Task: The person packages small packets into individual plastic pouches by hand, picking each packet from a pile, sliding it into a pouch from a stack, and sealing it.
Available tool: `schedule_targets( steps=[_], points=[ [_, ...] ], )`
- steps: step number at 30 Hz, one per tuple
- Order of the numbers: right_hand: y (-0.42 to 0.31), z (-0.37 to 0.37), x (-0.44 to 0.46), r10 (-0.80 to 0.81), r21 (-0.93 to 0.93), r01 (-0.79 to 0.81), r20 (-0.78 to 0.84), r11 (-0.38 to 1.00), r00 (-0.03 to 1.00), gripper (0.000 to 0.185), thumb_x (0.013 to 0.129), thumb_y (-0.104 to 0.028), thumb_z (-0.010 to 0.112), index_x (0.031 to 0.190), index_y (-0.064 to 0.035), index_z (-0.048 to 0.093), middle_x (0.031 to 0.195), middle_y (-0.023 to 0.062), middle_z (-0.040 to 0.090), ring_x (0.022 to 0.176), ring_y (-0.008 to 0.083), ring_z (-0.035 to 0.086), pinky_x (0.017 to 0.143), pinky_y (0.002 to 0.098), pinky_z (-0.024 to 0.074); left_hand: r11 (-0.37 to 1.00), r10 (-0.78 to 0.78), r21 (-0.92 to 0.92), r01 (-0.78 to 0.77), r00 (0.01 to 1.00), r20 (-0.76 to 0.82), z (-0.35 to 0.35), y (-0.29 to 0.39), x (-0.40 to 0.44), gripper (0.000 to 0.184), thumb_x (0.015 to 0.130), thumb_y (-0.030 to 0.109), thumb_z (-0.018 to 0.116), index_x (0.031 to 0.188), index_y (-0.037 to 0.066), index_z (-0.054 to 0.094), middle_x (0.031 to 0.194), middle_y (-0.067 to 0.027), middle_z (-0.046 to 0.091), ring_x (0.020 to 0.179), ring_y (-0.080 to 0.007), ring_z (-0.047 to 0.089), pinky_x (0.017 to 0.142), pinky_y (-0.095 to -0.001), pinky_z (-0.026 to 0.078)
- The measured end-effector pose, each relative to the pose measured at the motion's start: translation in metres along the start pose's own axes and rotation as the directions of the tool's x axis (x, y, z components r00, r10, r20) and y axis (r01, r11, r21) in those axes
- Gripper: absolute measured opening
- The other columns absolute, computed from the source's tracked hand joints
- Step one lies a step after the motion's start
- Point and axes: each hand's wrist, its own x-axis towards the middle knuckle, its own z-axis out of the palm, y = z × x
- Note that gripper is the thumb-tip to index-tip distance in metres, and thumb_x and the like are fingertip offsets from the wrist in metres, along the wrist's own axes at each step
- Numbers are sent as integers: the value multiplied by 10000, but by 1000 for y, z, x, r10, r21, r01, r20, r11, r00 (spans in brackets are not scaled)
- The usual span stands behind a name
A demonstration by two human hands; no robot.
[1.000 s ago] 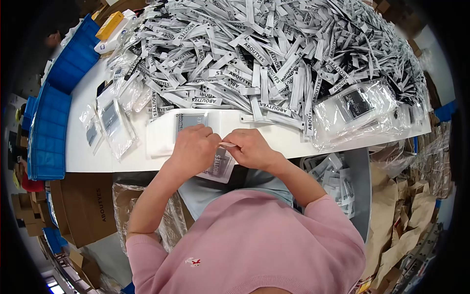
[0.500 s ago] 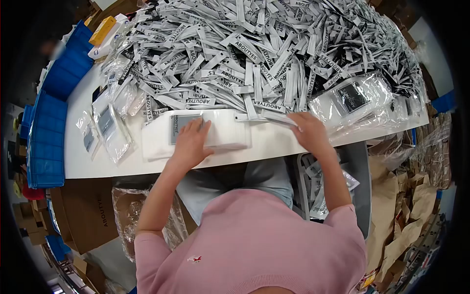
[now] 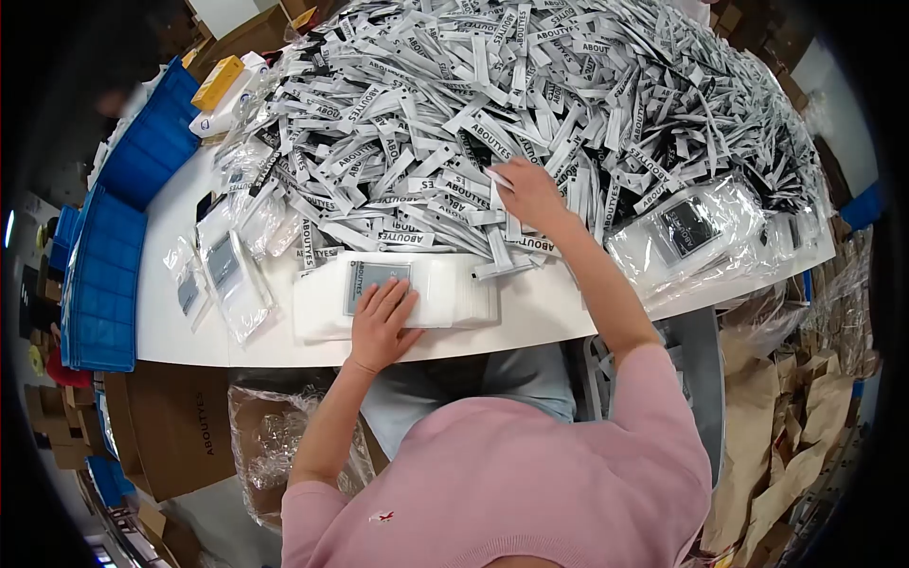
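Note:
My left hand [image 3: 383,327] lies flat with its fingers spread on a stack of translucent white plastic bags [image 3: 454,289] near the table's front edge. Its fingertips touch the grey printed label [image 3: 371,276] on the top bag. Farther out, my right hand [image 3: 532,197] is over the front of a big heap of slim printed stick packets [image 3: 417,104]. Its fingers are pinched on a white stick packet [image 3: 498,179], of which only one end shows. A few loose packets [image 3: 502,265] lie against the right end of the bag stack.
Clear bags with a black label [image 3: 686,227] lie at the table's right. More clear packs [image 3: 232,279] lie left of the stack. Blue bins [image 3: 104,284] line the left edge. Below the table are a grey tub [image 3: 705,379] and cardboard boxes [image 3: 170,426].
My right hand has moved from the table's front, right of the bag stack, up and left to the heap. My left hand stays on the stack. The whole view has shifted slightly.

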Motion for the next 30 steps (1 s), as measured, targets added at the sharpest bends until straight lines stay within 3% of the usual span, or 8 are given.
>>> schedule_targets(
  steps=[5, 8, 11, 15, 19, 25, 29, 30],
  points=[
    [40, 50, 74, 45, -435, -29, 26, 900, 999, 200, 748, -132, 535, 946, -135, 565, 885, 103, 551, 694, 309, 606, 601, 421, 481, 1000, -6, 12, 6, 1000, 0, 0, 0, -1, 517, 697, 312, 677, 1140, 83, 543, 1227, -102, 513, 1143, -276, 475, 974, -434, 324],
    [43, 44, 89, -186, -386, 116, -148, 915, 971, 75, 744, -140, 547, 798, -167, 592, 799, 38, 561, 628, 264, 600, 534, 384, 478, 1000, -13, 15, 13, 1000, 1, -2, -1, -2, 518, 701, 320, 677, 1141, 84, 542, 1229, -103, 512, 1143, -275, 475, 972, -432, 326],
    [32, 13, 92, -137, -218, 47, -419, 975, 897, 119, 771, -219, 592, 761, -103, 567, 786, 65, 569, 613, 303, 578, 537, 383, 468, 999, -32, -3, 32, 999, 15, -1, 1, -2, 517, 706, 327, 676, 1144, 88, 539, 1232, -103, 508, 1143, -272, 474, 971, -431, 327],
    [46, 7, 91, 111, -70, -131, -240, 989, 964, 290, 803, -298, 582, 705, -26, 553, 712, 153, 573, 660, 345, 567, 580, 433, 448, 1000, -29, 2, 29, 999, 18, -1, 0, 0, 519, 710, 334, 674, 1148, 94, 533, 1237, -99, 504, 1146, -271, 470, 971, -431, 327],
    [29, 42, 89, -105, -238, 89, -57, 967, 993, 193, 777, -187, 569, 721, -3, 551, 734, 179, 593, 655, 350, 592, 583, 420, 476, 999, -30, 18, 30, 999, 23, -1, 1, -1, 518, 714, 340, 672, 1148, 94, 533, 1243, -96, 499, 1152, -270, 464, 970, -433, 326],
    [37, 48, 121, 152, -551, -70, 105, 832, 983, 146, 724, -73, 554, 846, 7, 545, 789, 196, 625, 753, 307, 638, 620, 388, 522, 999, -32, 15, 32, 999, 15, 1, -1, -4, 518, 715, 344, 669, 1149, 95, 534, 1243, -90, 500, 1158, -266, 461, 974, -433, 325],
    [19, -8, 101, 305, -171, -309, -51, 935, 951, 294, 724, -195, 611, 969, -34, 587, 863, 194, 625, 832, 354, 603, 743, 415, 477, 999, -40, 9, 39, 999, 11, -1, 0, -4, 522, 711, 349, 671, 1146, 95, 537, 1237, -88, 503, 1157, -264, 462, 975, -432, 326],
    [17, -23, 87, 332, -69, -328, 70, 942, 941, 311, 711, -222, 634, 954, -32, 594, 854, 188, 626, 820, 346, 601, 737, 402, 474, 999, -41, 0, 41, 999, 10, -1, 0, -4, 517, 710, 343, 665, 1145, 91, 540, 1230, -97, 507, 1155, -272, 463, 981, -432, 319]
  ],
)
